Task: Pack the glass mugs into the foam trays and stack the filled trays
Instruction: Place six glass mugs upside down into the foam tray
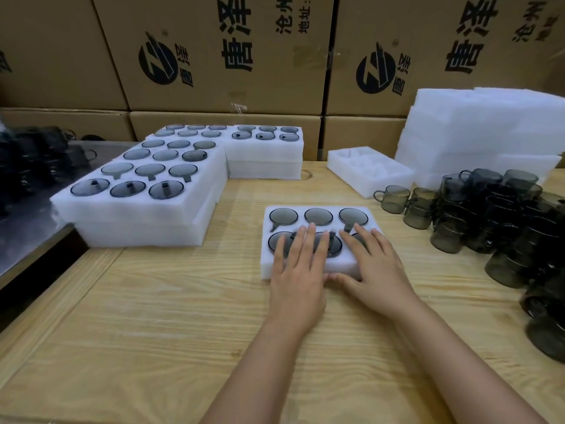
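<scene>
Here, hands (298, 270) (377, 267) flat on filled foam tray (266, 261), cartons (269, 84) printed 唐泽.

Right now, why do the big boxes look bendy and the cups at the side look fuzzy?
Head view: the wide lens tilts the cardboard boxes outward; head view, the loose mugs near the right edge smear; the tray in the middle is sharp; head view, light is soft, shadows faint.
</scene>
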Action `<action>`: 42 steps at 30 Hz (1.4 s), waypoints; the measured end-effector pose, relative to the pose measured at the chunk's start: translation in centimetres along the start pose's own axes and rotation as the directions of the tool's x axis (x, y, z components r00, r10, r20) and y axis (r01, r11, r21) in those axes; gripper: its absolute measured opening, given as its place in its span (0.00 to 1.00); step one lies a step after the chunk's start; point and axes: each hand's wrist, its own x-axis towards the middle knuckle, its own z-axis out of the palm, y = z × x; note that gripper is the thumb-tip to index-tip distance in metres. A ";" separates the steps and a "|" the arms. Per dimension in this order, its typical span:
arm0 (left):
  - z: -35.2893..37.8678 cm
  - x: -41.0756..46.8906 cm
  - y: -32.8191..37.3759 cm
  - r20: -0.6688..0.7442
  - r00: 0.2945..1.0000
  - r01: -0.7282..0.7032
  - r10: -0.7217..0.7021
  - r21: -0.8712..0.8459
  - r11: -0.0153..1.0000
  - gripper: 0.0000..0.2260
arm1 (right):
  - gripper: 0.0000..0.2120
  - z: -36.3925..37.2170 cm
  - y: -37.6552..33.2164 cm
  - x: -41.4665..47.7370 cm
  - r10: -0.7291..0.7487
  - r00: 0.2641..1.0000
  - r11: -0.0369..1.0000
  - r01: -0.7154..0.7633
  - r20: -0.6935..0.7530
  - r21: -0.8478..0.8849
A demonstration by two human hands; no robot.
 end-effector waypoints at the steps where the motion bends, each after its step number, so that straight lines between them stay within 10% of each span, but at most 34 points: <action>1: 0.2 0.1 -0.2 0.007 0.999 0.038 -0.038 -0.035 0.999 0.33 | 0.37 0.2 0.0 0.8 0.002 1.000 1.000 -0.002 0.008 -0.005; 12: 2.1 0.7 -0.8 0.276 0.910 0.352 -0.308 -0.125 0.928 0.33 | 0.36 3.8 -3.7 12.4 0.025 0.999 1.000 -0.025 0.045 -0.011; 31: 1.2 1.7 -0.7 0.361 0.880 0.329 -0.308 0.003 0.944 0.23 | 0.37 7.8 -8.0 22.7 -0.018 1.000 0.999 0.019 0.022 -0.048; 34: 1.2 1.6 -0.7 0.370 0.875 0.324 -0.313 0.033 0.946 0.24 | 0.35 6.1 -7.5 22.7 -0.053 0.994 0.975 0.031 0.096 0.219; 36: 1.2 1.5 -0.7 0.352 0.883 0.316 -0.310 0.041 0.948 0.24 | 0.24 4.2 -6.1 22.9 0.057 0.993 0.888 -0.001 -0.107 0.460; 39: 1.3 1.5 -0.7 0.352 0.882 0.315 -0.314 0.056 0.948 0.24 | 0.19 1.4 -1.0 23.7 0.312 0.899 0.950 -0.289 -0.308 0.118; 42: 1.4 1.5 -0.7 0.375 0.874 0.314 -0.309 0.049 0.948 0.24 | 0.23 0.0 4.5 23.7 0.537 0.839 0.787 -0.536 -0.087 -0.305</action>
